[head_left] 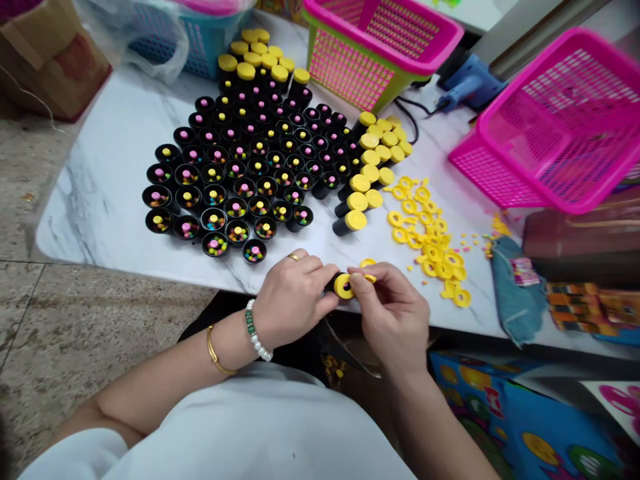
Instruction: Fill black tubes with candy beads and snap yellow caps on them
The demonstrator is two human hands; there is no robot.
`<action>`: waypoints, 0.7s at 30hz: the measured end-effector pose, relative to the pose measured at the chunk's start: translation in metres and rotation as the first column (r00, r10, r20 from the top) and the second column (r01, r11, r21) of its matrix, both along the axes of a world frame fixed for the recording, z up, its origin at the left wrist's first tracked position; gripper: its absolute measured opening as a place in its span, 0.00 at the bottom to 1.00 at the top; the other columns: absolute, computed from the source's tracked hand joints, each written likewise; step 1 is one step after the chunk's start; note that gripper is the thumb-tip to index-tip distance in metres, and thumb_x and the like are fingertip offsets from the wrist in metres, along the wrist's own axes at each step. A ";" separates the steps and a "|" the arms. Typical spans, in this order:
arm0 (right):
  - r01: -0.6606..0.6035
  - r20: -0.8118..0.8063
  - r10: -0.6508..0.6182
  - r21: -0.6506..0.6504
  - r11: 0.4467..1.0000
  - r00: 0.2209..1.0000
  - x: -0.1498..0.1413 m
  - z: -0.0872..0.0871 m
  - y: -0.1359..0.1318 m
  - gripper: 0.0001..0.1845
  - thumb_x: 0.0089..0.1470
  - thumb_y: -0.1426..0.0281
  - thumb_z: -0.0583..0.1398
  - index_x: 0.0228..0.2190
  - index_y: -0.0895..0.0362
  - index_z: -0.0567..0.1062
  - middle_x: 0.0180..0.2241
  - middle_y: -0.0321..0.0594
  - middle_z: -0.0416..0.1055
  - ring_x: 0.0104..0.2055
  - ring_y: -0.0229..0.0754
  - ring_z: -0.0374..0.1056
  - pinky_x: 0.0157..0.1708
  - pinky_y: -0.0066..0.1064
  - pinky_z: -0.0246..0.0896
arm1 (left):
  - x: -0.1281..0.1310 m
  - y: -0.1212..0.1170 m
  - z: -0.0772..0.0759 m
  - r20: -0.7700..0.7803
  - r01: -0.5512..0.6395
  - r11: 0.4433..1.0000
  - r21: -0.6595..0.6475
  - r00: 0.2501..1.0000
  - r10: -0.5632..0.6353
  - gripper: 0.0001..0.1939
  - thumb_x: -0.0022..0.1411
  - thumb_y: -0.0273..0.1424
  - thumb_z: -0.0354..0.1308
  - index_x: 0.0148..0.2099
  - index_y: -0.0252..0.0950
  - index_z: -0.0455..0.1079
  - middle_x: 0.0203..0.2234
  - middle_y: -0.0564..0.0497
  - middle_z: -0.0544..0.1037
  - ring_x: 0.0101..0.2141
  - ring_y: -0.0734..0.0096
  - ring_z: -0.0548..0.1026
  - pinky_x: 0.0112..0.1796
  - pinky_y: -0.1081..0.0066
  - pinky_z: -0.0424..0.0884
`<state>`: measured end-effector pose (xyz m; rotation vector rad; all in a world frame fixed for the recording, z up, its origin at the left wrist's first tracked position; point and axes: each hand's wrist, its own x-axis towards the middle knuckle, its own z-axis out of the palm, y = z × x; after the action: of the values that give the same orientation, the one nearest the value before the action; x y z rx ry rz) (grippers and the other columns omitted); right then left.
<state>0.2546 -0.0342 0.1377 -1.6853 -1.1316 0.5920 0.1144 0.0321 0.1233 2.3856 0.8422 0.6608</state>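
Note:
My left hand (295, 297), with a ring, a bead bracelet and a gold bangle at the wrist, is closed around a small black cup (330, 283). A yellow ring-shaped cap (344, 286) sits at the cup's mouth, facing right. My right hand (393, 307) pinches the yellow cap between thumb and fingers. Just beyond my fingers a loose yellow ring (368, 263) lies at the table's front edge. To the right is a pile of yellow ring caps (430, 240). Many open black cups (237, 207) with coloured beads and pink or yellow pegs stand to the left.
Cups with yellow lids (371, 157) stand mid-table, more at the back. A pink-green basket (370, 53), a blue basket (200, 40) and a tilted pink basket (555, 127) line the far side. A blue glue gun (470, 83) trails a cord. Denim cloth (520, 293) lies right.

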 end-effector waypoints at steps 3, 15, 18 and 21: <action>-0.012 -0.008 0.012 -0.030 0.999 1.000 0.001 0.005 0.003 0.09 0.54 0.65 0.64 0.27 0.56 0.73 0.28 0.37 0.72 0.28 0.37 0.68 0.29 0.28 0.67 | -0.001 0.000 -0.002 0.011 -0.002 1.000 0.007 1.000 0.002 0.07 0.64 0.33 0.57 0.39 0.35 0.73 0.28 0.50 0.74 0.33 0.65 0.68 0.38 0.66 0.66; -0.001 0.023 0.002 -0.048 0.999 1.000 -0.005 -0.003 0.001 0.10 0.57 0.63 0.61 0.29 0.56 0.70 0.27 0.35 0.71 0.26 0.35 0.66 0.26 0.26 0.63 | -0.004 0.002 0.023 0.045 0.055 0.866 -0.498 0.998 -0.037 0.09 0.63 0.32 0.55 0.41 0.35 0.74 0.21 0.55 0.74 0.23 0.73 0.70 0.26 0.73 0.61; 0.011 0.008 -0.010 -0.024 1.000 1.000 -0.006 -0.007 0.002 0.09 0.58 0.64 0.60 0.29 0.56 0.70 0.27 0.33 0.71 0.26 0.34 0.66 0.26 0.24 0.63 | -0.001 0.006 0.027 0.102 0.090 0.789 -0.608 0.994 -0.035 0.12 0.67 0.34 0.51 0.39 0.35 0.75 0.21 0.55 0.74 0.23 0.76 0.68 0.25 0.76 0.59; 0.046 0.004 -0.046 0.000 0.999 0.999 -0.008 -0.009 0.003 0.11 0.59 0.64 0.60 0.28 0.56 0.69 0.25 0.32 0.69 0.25 0.34 0.65 0.26 0.24 0.62 | 0.000 0.004 0.024 0.123 0.087 0.795 -0.601 0.992 -0.016 0.13 0.67 0.32 0.50 0.38 0.36 0.75 0.25 0.54 0.76 0.26 0.75 0.69 0.27 0.77 0.61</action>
<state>0.2463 -0.0313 0.1290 -1.7090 -1.0929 0.5604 0.1145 0.0362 0.1471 1.7616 0.7892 0.4105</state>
